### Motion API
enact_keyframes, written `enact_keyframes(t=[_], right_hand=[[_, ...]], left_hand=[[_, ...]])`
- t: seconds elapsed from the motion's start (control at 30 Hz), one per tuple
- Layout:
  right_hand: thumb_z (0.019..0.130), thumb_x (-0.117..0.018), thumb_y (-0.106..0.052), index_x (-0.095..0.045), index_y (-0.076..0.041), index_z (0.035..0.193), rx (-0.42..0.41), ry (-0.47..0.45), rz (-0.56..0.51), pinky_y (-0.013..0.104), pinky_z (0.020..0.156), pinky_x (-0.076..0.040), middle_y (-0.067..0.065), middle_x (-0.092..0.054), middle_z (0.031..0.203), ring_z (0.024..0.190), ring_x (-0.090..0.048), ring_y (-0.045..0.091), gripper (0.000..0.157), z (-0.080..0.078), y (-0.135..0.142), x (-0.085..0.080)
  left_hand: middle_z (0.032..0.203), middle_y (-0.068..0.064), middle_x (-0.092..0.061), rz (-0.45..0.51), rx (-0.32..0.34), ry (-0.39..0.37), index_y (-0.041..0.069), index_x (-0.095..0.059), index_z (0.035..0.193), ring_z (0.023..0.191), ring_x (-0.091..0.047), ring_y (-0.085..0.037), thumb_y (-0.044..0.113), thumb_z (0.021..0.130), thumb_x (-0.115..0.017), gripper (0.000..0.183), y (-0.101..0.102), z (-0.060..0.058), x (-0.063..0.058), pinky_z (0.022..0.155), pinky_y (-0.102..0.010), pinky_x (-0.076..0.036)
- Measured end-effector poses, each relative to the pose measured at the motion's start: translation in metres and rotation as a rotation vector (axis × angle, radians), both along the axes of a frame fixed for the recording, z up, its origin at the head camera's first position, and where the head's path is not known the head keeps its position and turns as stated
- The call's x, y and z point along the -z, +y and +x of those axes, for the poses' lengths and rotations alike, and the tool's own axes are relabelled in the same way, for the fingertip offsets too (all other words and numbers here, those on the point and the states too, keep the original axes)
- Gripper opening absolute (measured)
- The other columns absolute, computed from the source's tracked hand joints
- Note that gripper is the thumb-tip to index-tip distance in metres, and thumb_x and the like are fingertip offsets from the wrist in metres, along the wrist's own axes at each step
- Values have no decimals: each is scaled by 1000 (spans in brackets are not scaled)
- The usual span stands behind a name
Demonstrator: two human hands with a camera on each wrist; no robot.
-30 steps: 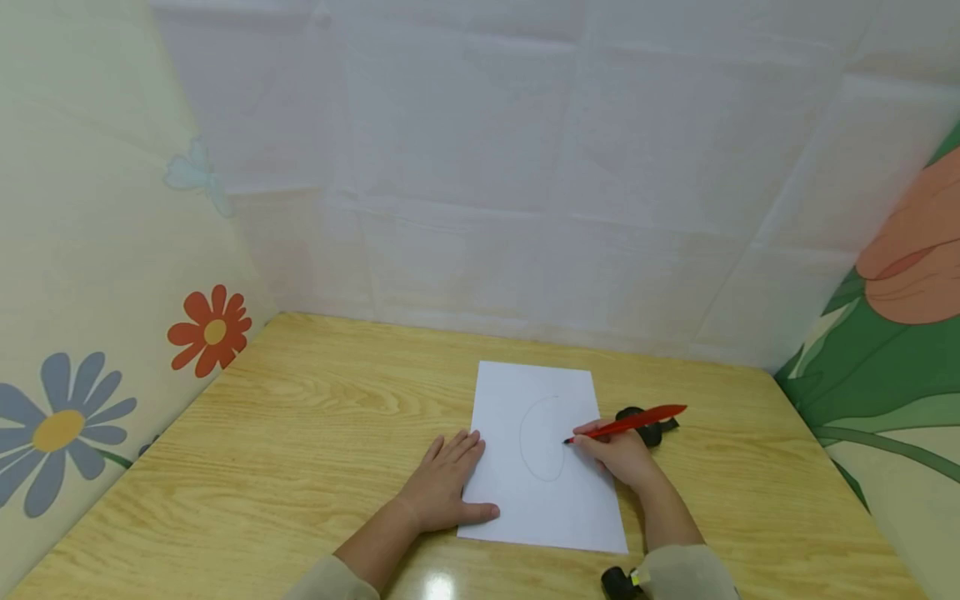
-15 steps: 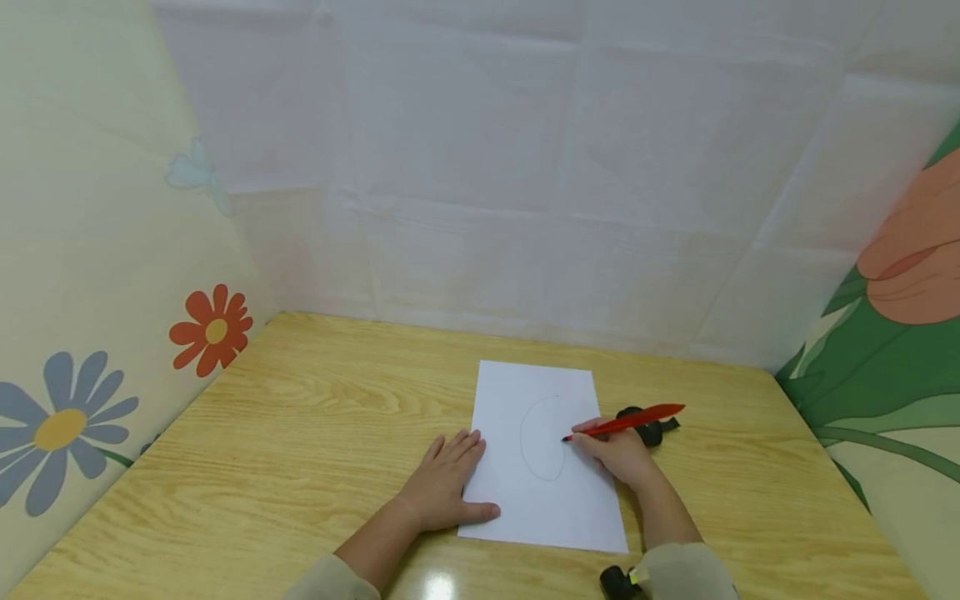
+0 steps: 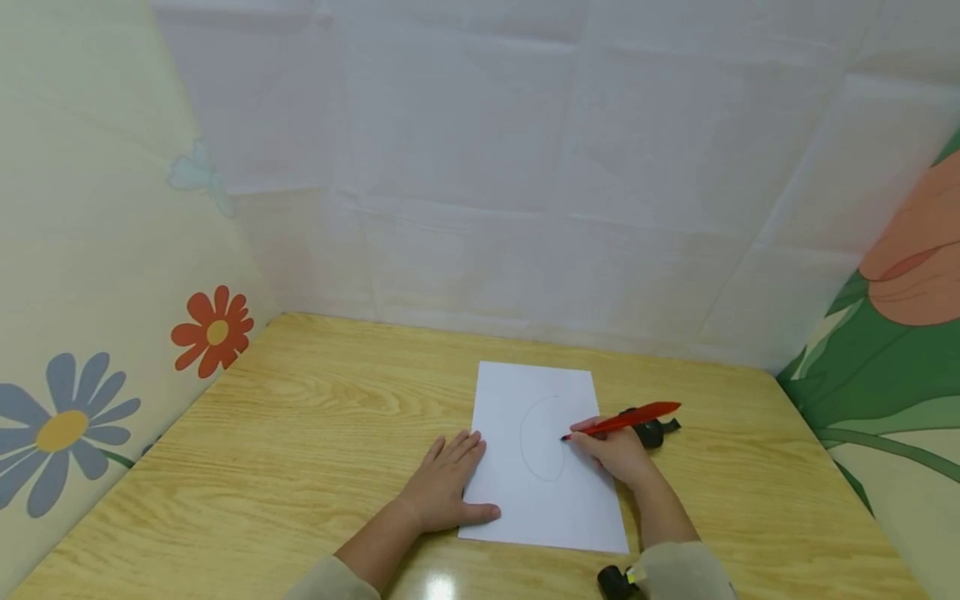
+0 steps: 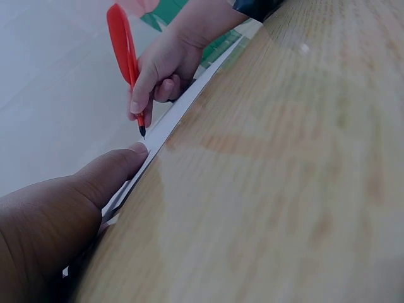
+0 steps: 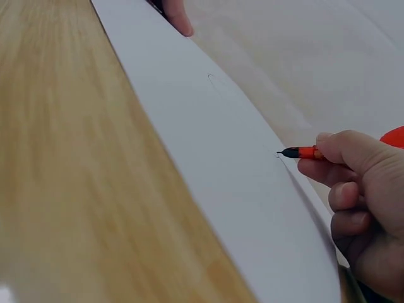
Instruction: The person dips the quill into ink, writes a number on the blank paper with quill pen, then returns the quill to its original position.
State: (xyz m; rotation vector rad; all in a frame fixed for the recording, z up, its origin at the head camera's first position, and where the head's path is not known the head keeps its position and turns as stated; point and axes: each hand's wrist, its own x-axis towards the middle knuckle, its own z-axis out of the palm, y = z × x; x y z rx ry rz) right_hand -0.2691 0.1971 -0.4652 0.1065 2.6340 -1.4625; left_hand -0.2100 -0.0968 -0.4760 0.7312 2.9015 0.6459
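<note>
Two printed flowers, left of frame: one blue-grey flower (image 3: 62,431), lower left; one red flower (image 3: 217,332), higher and further right.

One wood-grain table (image 3: 337,417), across the lower half.

One left hand (image 3: 442,482), lower centre: fingers straight and spread, grasping nothing; fingertips at the left edge of the sheet, thumb laid over its lower left part.

One white sheet of paper (image 3: 555,521), lower centre, flat on the table, long axis running from bottom to top of frame. Carries one thin oval line (image 3: 521,437), with a gap at its upper right. Judged risk: too light a press from the left hand, on one side only, could let the sheet slide or turn under a stroke, putting a kink in the line.

One red pen (image 3: 637,416), feather-shaped at the tail, lower right of centre, over the sheet and past its right edge. Black tip points left and slightly down; long axis slants up rightward to the tail. Tip beside the line's right-hand end; contact with paper cannot be told.

One right hand (image 3: 615,450): thumb and fingers pinching the pen near its tip. Judged risk: a loose pinch could let the tip skid; a resting palm could smudge.

One black object (image 3: 651,433), partly hidden behind hand and pen; identity unclear.

One printed tulip (image 3: 922,283), right edge.
</note>
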Motion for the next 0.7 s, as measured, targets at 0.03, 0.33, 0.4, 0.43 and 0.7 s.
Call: enact_keyframes(t=[0.03, 0.33, 0.4, 0.43, 0.7], right_hand=[[87, -74, -31, -73, -16, 107, 1, -2, -2, 27, 58, -42, 3, -56, 70, 58, -50, 17, 25, 0, 0, 0], [87, -73, -28, -74, -15, 105, 3, 4, 5, 26, 56, -41, 2, -55, 68, 56, -49, 17, 22, -1, -4, -1], [88, -73, -28, -74, -15, 105, 1, 4, 7, 25, 56, -41, 2, -55, 67, 56, -49, 16, 21, -2, -5, -1], [88, -73, -28, -74, -15, 104, 0, 4, 9, 25, 56, -41, 2, -55, 67, 56, -49, 16, 21, -2, -6, -1], [88, -73, -28, -74, -15, 104, 3, 2, 5, 26, 57, -40, 2, -56, 66, 55, -49, 17, 21, -4, -8, -1]], left_hand=[[161, -14, -29, 0, -1, 0, 1, -34, 150, 151, -22, -31, 66, 81, -64, 100, 0, 0, 0, 123, -55, -11], [160, -14, -29, -3, -3, 1, 0, -35, 150, 151, -22, -32, 66, 81, -64, 100, 0, 1, -1, 123, -55, -11], [160, -14, -29, -2, -1, 1, 0, -35, 150, 151, -22, -31, 66, 81, -64, 100, 0, 1, -1, 123, -55, -11], [160, -14, -29, -2, 1, 2, 0, -35, 150, 151, -22, -31, 66, 81, -64, 99, 0, 1, 0, 123, -55, -11], [160, -14, -29, -4, -1, 6, 0, -35, 150, 151, -22, -31, 65, 81, -64, 99, 1, 0, -1, 123, -55, -11]])
